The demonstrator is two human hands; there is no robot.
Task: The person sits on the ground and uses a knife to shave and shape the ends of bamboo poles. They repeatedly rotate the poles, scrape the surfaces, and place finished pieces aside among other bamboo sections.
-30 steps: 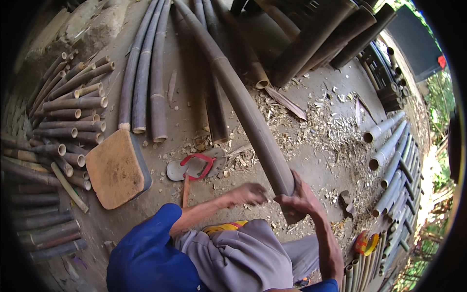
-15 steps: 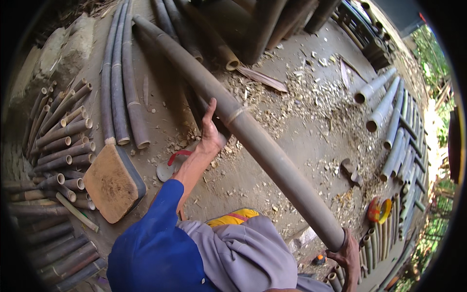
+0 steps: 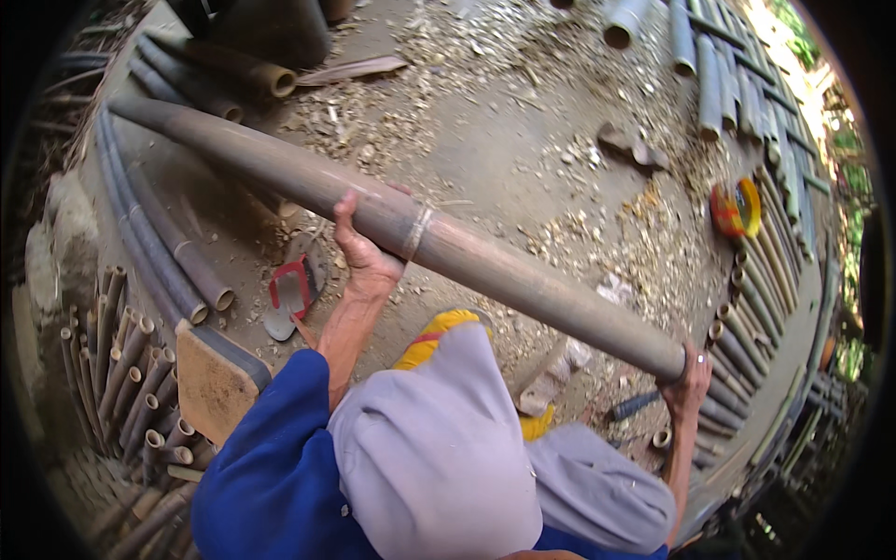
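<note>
A thick brown-grey bamboo pole [image 3: 523, 282] slants in front of me, from far left down to near right, with a pale node ring close to its middle. My left hand [image 3: 367, 259] supports it from below just left of that ring, thumb up along the near side and most fingers hidden behind the pole. At the near right end, my right hand [image 3: 689, 378] is wrapped around the cut rim. The pole passes above my bent knees and a yellow shoe [image 3: 439, 338].
Pale chips [image 3: 448, 93] litter the ground. A worn stool seat [image 3: 213, 385] and short bamboo pieces [image 3: 140, 387] are at left, near a red-strapped sandal [image 3: 291, 289]. A red-yellow ring-shaped object [image 3: 737, 207], a brown block [image 3: 633, 147] and stacked grey bamboo poles [image 3: 709, 93] lie right.
The pole has swung to a flatter slant, its far end moving left and down and its near end rising. Both hands still hold it. My view has turned to the right.
</note>
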